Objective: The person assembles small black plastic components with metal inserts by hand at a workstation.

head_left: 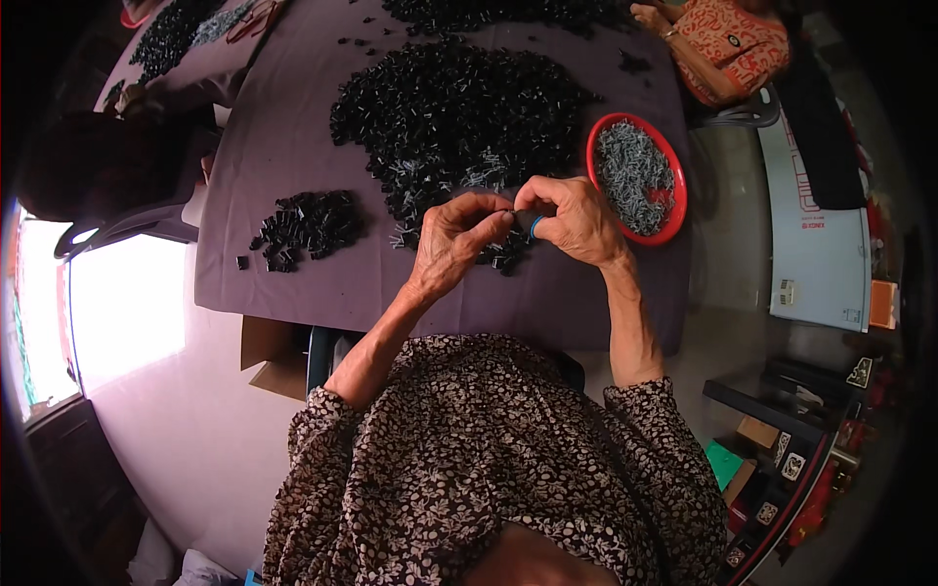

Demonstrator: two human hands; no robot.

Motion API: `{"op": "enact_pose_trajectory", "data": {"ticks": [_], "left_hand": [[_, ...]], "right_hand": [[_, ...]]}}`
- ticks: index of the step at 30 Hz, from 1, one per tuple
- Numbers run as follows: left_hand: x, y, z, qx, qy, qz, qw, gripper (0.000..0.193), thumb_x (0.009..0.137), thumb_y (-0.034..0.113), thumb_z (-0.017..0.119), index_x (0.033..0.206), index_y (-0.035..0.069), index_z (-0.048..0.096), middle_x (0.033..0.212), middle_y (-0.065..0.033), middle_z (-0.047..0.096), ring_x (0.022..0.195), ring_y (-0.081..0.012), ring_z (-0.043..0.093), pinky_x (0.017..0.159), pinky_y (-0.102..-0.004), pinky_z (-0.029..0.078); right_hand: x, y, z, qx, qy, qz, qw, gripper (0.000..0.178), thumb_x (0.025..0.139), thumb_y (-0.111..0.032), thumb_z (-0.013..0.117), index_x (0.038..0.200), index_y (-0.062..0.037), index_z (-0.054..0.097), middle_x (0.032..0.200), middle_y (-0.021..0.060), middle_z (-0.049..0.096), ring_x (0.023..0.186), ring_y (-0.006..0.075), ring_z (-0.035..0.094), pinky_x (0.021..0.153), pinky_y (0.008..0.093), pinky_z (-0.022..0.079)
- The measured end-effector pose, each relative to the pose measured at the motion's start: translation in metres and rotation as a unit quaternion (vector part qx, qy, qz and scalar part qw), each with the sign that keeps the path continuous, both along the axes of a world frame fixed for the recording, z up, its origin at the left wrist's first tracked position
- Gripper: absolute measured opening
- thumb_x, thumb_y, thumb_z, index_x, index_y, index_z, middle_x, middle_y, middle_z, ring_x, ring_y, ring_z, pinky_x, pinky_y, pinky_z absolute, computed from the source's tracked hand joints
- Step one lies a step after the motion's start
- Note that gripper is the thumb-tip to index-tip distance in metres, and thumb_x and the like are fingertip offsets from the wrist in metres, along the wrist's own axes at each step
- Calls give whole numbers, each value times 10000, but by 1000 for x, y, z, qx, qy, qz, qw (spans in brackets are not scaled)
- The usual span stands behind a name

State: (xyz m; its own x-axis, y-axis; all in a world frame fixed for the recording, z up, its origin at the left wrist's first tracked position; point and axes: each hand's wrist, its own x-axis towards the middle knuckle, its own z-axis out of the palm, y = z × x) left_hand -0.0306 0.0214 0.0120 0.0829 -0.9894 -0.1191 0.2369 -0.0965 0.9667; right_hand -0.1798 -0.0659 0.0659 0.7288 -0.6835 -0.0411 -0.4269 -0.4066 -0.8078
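**Print Seen Beyond the Right Hand [583,225]**

Large red lettering [809,186] is carried by a pale carton [823,262] well to the hand's right. Lower on it, a barcode label [787,292] and a dark printed mark [852,315] are borne, too small to be read. Ahead and rightward, a round emblem [735,39] is displayed on an orange shirt [718,66].

A makeshift workroom, possibly in a home, purple cloth [293,117] over the big table [547,303] here, black pieces [459,107] heaped on it, a red bowl [682,192] of grey pins [630,171], a co-worker [728,51] in orange alongside, a cardboard box [258,342] below, pale glossy floor [195,420] underfoot.
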Motion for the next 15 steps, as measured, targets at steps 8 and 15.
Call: {"op": "enact_pose_trajectory", "data": {"ticks": [8,15], "left_hand": [[-2,-8,-12,48,300,44,952,121,828,91,539,835,-25,575,711,-65,573,586,-126,547,550,-258,468],[-5,-8,-12,59,358,34,931,130,833,90,532,881,-27,563,718,-66,562,592,-132,539,556,-270,466]], "right_hand": [[-5,0,-6,143,-151,-99,973,121,778,-13,557,889,-8,605,713,28,589,642,79,559,572,201,458],[3,17,-23,-18,-144,-70,987,278,694,76,465,926,-6,596,797,77,621,728,147,601,648,248,475]]}}
